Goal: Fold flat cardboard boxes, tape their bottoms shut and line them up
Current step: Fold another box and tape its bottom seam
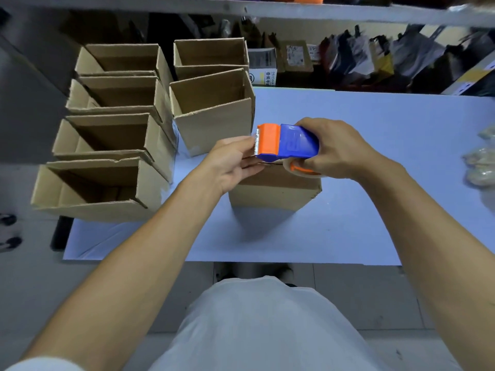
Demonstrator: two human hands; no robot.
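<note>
Taping the box [273, 188] bottom – light, hollow cardboard.
Right hand [340, 148] grips the tape dispenser [289, 141]; left hand [233, 162] pinches by its blade – brace the flaps.

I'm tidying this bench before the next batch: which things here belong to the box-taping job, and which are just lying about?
Job:
tape dispenser, gripped by right hand
box being taped, under left hand
finished open boxes

Lying about:
clear bags at table's right edge
packages on the shelf

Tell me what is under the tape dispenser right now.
Under the tape dispenser sits a closed cardboard box on the blue table. The right hand grips the dispenser; the left hand covers part of the box top, so its seam is mostly hidden.
</note>
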